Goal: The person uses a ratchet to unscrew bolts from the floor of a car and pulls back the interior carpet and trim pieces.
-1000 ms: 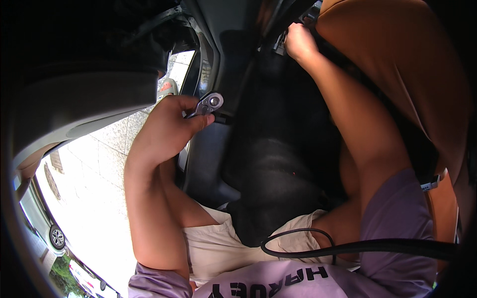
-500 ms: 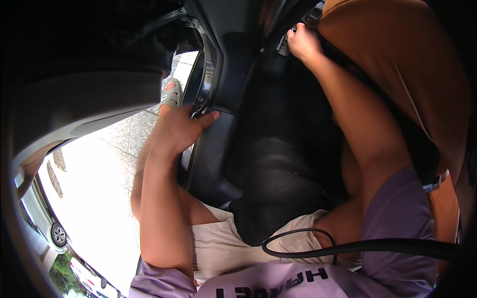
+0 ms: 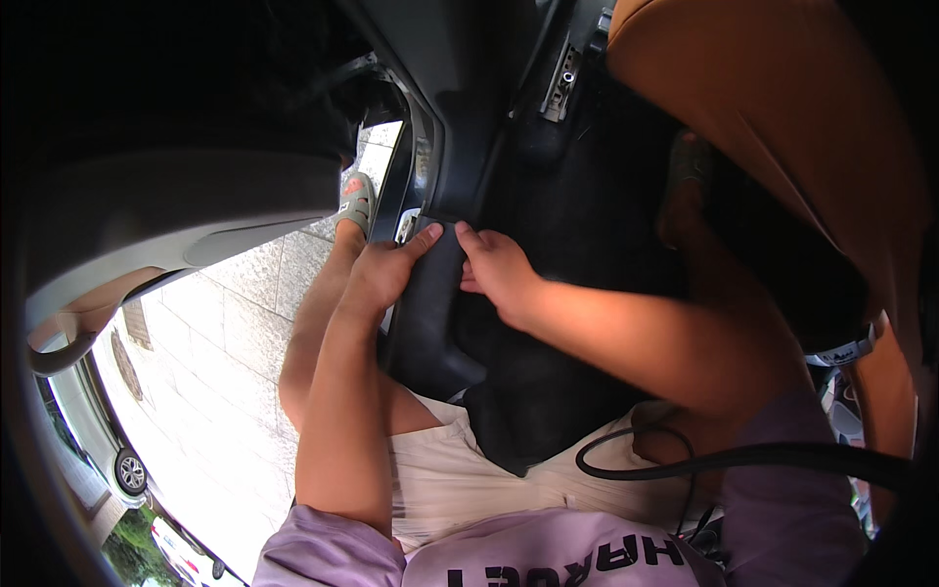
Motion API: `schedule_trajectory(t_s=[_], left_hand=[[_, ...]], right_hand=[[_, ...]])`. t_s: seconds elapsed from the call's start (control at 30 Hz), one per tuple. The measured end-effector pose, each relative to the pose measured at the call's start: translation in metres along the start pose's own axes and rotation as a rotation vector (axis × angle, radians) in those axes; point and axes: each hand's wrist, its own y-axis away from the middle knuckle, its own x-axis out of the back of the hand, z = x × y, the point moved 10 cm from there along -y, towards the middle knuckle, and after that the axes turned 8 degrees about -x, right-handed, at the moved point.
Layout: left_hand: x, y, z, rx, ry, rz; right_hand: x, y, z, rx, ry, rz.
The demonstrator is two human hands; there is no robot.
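Note:
Inside a car's door opening, a black plastic sill trim panel (image 3: 419, 328) runs along the floor's left edge. My left hand (image 3: 380, 276) grips its outer side, with the thumb on top and the fingers hidden beyond the edge. From the inner side, my right hand (image 3: 501, 279) holds the same panel, its thumb tip near the left thumb and the other fingers curled against the edge. Both hands are near the seam where this panel meets another dark trim piece (image 3: 468, 127). A small silvery patch (image 3: 408, 225) shows beside the left hand.
A metal seat rail (image 3: 561, 88) lies exposed on the dark carpet (image 3: 587, 186), beside a brown seat (image 3: 763, 108). The open door (image 3: 186, 196) is at left, over bright pavement (image 3: 225, 382). My sandalled foot (image 3: 357, 201) stands outside. A black cable (image 3: 773, 456) crosses my lap.
My right hand has left the seat rail and come down to the sill trim. A dark object beside my left hand no longer shows. The left hand stays at the sill.

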Motion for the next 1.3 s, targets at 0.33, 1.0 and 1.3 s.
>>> schedule_trajectory(t_s=[0.33, 1.0, 1.3], left_hand=[[-0.003, -0.008, -0.02, 0.039, -0.145, 0.048], [-0.011, -0.009, -0.018, 0.021, -0.211, 0.007], [0.008, 0.009, -0.008, 0.019, -0.371, 0.082]], right_hand=[[-0.02, 0.019, 0.014, -0.057, -0.09, -0.002], [-0.019, 0.025, 0.035, -0.361, -0.293, -0.217], [-0.03, 0.023, 0.036, -0.416, -0.238, -0.323]])
